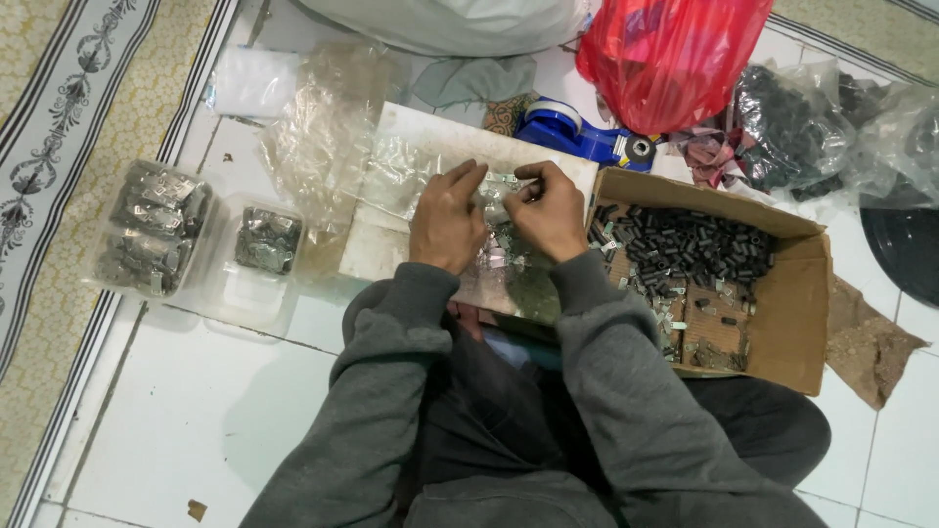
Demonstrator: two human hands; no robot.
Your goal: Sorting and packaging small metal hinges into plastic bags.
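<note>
Both hands meet over the white board's (391, 249) near edge, left hand (448, 220) and right hand (550, 213) each pinching a small clear bag (497, 188) of metal bits, while the box (794, 293) of black parts sits at the right within reach.

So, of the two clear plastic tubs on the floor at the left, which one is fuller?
The outer tub, farthest left beside the patterned carpet, is fuller: packets of metal parts nearly cover it. The inner tub holds one small pile at its far end.
</note>
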